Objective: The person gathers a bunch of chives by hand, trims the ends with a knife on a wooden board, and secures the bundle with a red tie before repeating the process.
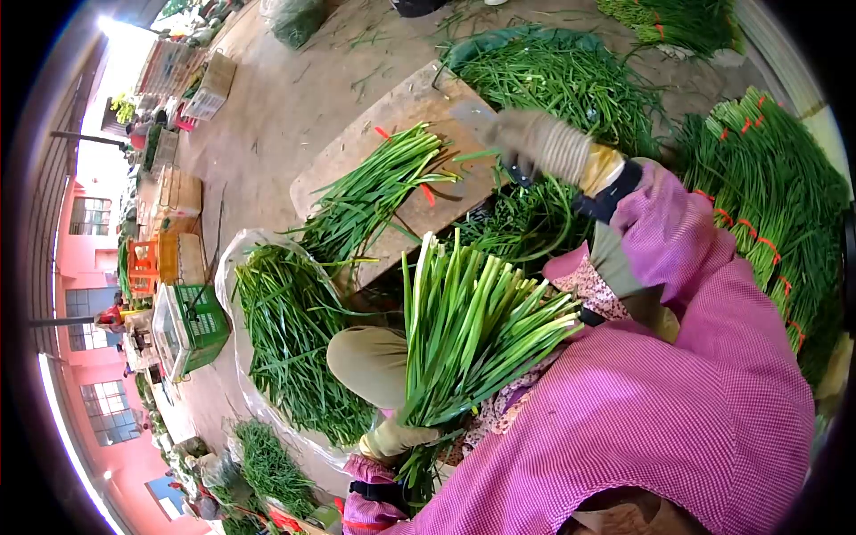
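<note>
My left hand (397, 438), in a pale glove, is closed around the leafy end of a thick bunch of garlic chives (464, 330). The bunch's pale cut ends fan upward over my lap. My right hand (526, 143), gloved and smeared by motion, is closed on what looks like a broad-bladed knife (473, 118) over the far end of a wooden board (348, 160). Its handle is hidden in my fingers. More chives (383, 187) lie on the board beside two red ties (428, 193).
A plastic-lined heap of chive leaves (285, 330) sits left of my knee. Another green heap (553, 80) lies beyond the board. Red-tied bundles (767, 196) are stacked at right. Crates, including a green crate (201, 325), stand along the left.
</note>
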Available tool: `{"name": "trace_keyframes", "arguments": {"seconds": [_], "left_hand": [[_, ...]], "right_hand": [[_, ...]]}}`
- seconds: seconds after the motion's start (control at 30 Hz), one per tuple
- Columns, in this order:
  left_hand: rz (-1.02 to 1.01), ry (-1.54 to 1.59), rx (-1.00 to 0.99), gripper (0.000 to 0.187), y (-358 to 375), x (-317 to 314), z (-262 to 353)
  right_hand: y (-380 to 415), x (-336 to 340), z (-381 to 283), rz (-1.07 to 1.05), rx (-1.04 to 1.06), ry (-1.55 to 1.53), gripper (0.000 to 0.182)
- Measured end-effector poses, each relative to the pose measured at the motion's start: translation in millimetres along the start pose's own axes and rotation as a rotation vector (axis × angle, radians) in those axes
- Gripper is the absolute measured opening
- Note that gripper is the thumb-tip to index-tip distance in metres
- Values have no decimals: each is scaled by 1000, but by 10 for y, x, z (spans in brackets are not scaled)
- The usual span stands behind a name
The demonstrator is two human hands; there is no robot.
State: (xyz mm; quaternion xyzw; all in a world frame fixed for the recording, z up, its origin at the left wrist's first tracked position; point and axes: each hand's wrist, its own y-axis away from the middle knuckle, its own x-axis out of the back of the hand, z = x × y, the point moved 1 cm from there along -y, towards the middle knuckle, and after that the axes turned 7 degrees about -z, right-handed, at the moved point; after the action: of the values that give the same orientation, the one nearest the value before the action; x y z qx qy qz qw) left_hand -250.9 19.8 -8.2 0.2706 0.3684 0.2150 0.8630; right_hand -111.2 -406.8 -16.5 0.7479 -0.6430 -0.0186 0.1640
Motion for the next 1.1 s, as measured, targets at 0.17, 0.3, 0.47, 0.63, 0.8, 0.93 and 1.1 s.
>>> {"name": "trace_keyframes", "arguments": {"seconds": [0.17, 0.3, 0.47, 0.63, 0.8, 0.93, 1.1], "left_hand": [[-36, -144, -8, 91, -13, 133, -72], [-36, -94, -77, 94, -26, 58, -36], [-71, -70, -29, 92, -22, 182, -127], [-43, -195, 0, 88, -34, 252, -141], [-73, -245, 26, 88, -68, 109, 36], [-51, -197, 58, 87, -25, 92, 20], [-70, -161, 51, 85, -39, 115, 6]], "right_hand": [[44, -668, 63, -601, -35, 190, 32], [39, -800, 83, -579, 51, 206, 30], [22, -678, 118, -497, 193, 362, 27], [-30, -404, -106, -253, 136, 509, 27], [-74, -698, -95, -483, 108, 314, 23], [-160, -786, 140, -487, 215, 160, 22], [-233, -275, 268, -199, 370, 295, 23]]}}
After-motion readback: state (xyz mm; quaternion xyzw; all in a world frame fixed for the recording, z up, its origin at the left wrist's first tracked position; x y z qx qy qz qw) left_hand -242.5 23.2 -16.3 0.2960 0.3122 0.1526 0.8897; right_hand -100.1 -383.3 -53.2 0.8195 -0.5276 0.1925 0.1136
